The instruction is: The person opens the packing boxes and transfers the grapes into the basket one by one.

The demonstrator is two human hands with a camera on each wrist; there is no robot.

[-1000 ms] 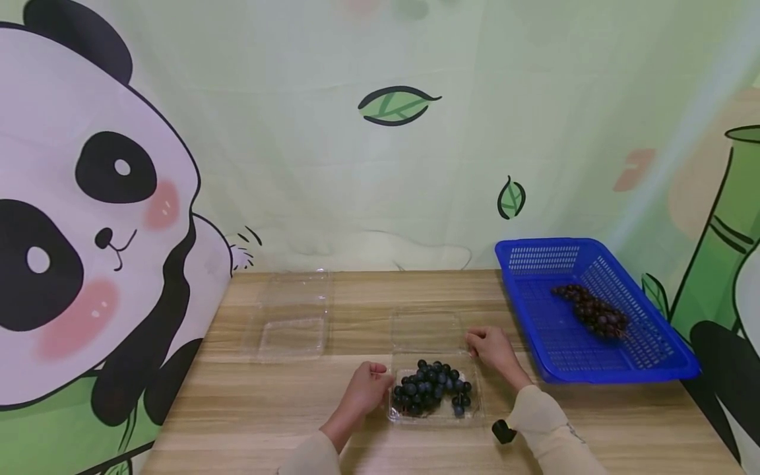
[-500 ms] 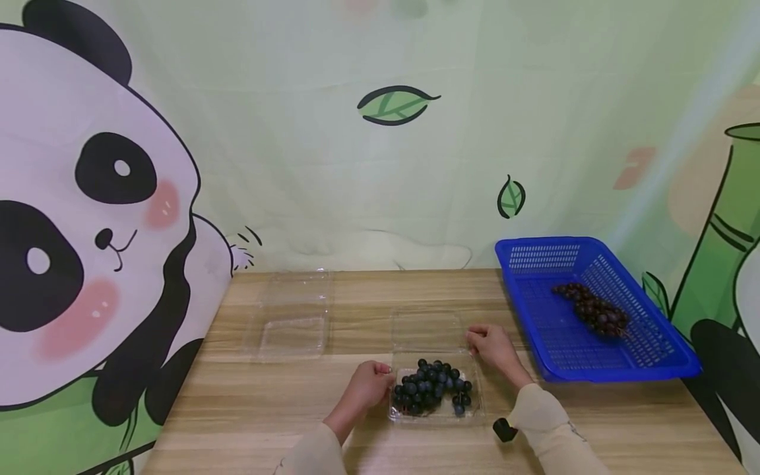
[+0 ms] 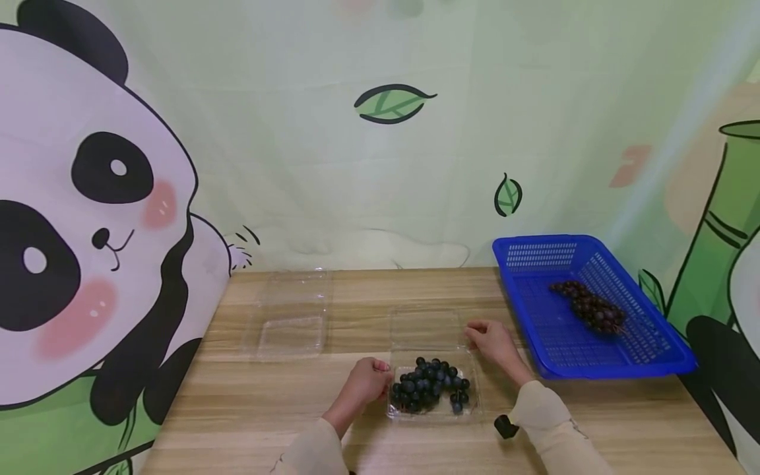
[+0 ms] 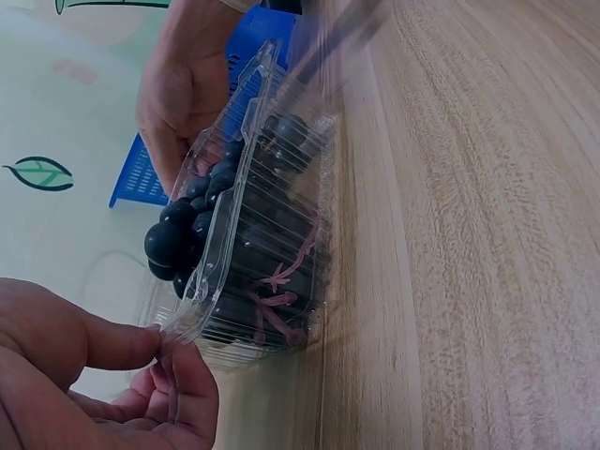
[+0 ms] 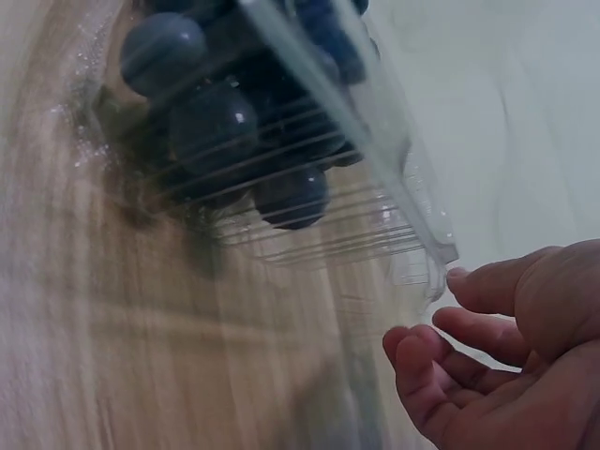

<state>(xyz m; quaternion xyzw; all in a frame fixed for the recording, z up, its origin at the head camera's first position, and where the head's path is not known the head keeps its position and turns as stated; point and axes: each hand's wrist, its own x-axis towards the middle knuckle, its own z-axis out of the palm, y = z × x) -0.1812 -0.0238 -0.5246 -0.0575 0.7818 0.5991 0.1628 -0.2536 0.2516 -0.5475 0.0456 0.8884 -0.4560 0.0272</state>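
A clear plastic clamshell box (image 3: 469, 409) (image 4: 281, 281) (image 5: 375, 225) sits on the wooden table, holding a bunch of dark grapes (image 3: 429, 386) (image 4: 202, 202) (image 5: 202, 112). Its lid (image 3: 424, 328) lies open flat behind it. My left hand (image 3: 386, 381) (image 4: 167, 342) pinches the box's left rim between thumb and fingers. At the back right corner of the box is my right hand (image 3: 475, 333) (image 5: 441, 309) (image 4: 178, 94). Its fingers are loosely curled, and one fingertip (image 5: 457, 275) touches the rim's corner.
A blue plastic basket (image 3: 647, 359) at the right holds another bunch of dark grapes (image 3: 588, 307). A second clear clamshell box (image 3: 291, 320) lies open and empty at the back left. A printed backdrop hangs behind the table.
Both hands and the box stay almost where they were. Only the head view has shifted slightly.
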